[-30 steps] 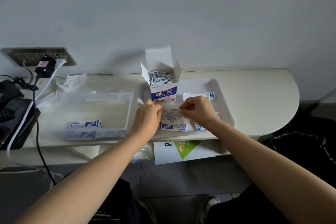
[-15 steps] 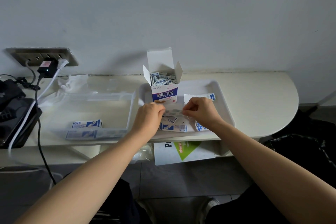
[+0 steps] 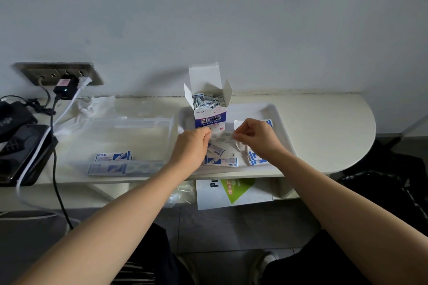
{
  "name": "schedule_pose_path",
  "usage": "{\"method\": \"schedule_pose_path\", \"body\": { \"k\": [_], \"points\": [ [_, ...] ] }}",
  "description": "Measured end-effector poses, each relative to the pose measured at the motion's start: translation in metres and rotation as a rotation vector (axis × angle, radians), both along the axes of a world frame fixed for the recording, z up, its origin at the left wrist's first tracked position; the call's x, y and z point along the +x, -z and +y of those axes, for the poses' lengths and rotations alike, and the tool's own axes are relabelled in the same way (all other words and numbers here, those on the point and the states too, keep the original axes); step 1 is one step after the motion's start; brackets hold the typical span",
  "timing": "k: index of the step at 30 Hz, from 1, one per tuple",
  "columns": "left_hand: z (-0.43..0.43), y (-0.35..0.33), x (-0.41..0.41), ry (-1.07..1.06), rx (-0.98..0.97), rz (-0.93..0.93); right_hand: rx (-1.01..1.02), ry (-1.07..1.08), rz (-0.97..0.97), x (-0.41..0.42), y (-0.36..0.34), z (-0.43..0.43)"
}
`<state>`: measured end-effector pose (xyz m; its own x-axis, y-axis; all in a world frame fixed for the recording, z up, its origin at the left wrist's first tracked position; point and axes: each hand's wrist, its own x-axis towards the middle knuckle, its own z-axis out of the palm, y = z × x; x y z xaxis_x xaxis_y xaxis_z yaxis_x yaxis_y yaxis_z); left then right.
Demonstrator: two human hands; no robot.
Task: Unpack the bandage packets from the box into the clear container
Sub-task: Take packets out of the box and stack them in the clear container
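You drew your left hand [image 3: 191,146] and right hand [image 3: 258,137] slightly apart above the tray [image 3: 281,127], so the bandage strip [image 3: 221,140] in their grip showed a little more length.

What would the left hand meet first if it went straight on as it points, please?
Probably the open bandage box, standing in the white tray just beyond the left hand; depth is unclear.

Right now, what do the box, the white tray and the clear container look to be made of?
Box: thin printed card, it seems; creased flaps stand open. Tray: probably moulded plastic, smooth matte white, rounded rim. Container: likely clear glossy plastic; packets show through its wall.
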<state>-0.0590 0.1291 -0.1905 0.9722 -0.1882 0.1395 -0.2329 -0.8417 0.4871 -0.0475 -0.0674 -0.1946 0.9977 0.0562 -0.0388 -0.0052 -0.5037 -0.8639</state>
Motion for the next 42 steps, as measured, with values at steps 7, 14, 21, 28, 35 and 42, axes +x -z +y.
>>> {"method": "schedule_pose_path", "body": {
  "k": [7, 14, 21, 28, 35, 42],
  "points": [
    [0.005, -0.010, -0.002, 0.015, 0.007, -0.041, 0.197, 0.009, 0.102, -0.009, -0.014, 0.004],
    [0.028, -0.043, 0.001, -0.084, -0.109, 0.001, 0.415, -0.009, 0.115, -0.013, -0.038, 0.024],
    [0.089, -0.077, -0.007, -0.208, -0.535, 0.166, 0.623, -0.077, 0.131, -0.006, -0.060, 0.079],
    [0.153, -0.085, -0.024, -0.251, -0.543, 0.246, 0.458, -0.208, 0.181, -0.001, -0.068, 0.139],
    [0.186, -0.077, -0.025, -0.246, -0.507, 0.309, 0.053, -0.422, 0.020, 0.010, -0.071, 0.184],
    [0.188, -0.067, -0.021, -0.227, -0.368, 0.321, -0.174, -0.450, 0.011, 0.018, -0.071, 0.200]
  ]
}}
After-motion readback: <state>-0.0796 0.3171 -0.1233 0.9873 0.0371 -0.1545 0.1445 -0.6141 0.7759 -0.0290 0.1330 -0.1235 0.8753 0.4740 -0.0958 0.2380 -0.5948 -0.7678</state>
